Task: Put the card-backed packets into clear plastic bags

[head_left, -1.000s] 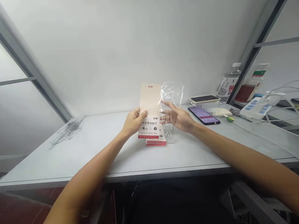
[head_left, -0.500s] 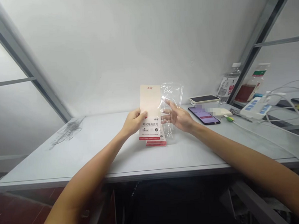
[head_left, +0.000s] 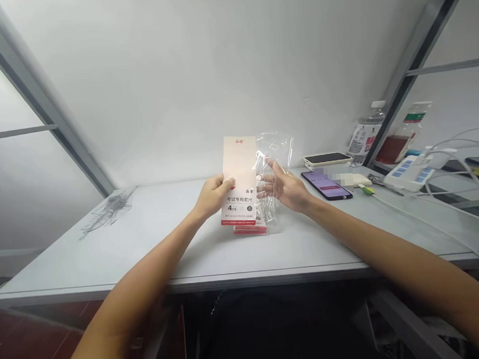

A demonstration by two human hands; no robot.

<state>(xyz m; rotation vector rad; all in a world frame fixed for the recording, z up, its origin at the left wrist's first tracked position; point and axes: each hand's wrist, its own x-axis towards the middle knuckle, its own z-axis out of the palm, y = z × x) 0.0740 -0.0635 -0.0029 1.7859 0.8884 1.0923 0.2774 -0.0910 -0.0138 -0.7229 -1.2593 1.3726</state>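
In the head view, my left hand (head_left: 213, 196) is closed on the left edge of a cream card packet of rulers (head_left: 240, 160), thumb in front. The packet is upright, with a red strip along its bottom and printed Chinese lettering. Just to its right is a clear plastic bag (head_left: 280, 145), held up by my right hand (head_left: 290, 192). My right fingers are spread against the bag and show partly through it; their exact grip is hard to make out. Behind and below the held packet, a stack of similar red-edged packets (head_left: 250, 230) lies on the table, partly hidden.
On the right of the white table (head_left: 155, 248) lie a lit phone (head_left: 330, 189), another phone (head_left: 327, 158) on a pale object, a power strip (head_left: 411, 171) and loose white cables (head_left: 438, 225). Two bottles stand behind, one a clear water bottle (head_left: 368, 135). A dark scribble (head_left: 108, 210) marks the left side.
The packet in my left hand has shifted very slightly left, and the plastic bag moved a touch with it. Both hands otherwise keep their places.
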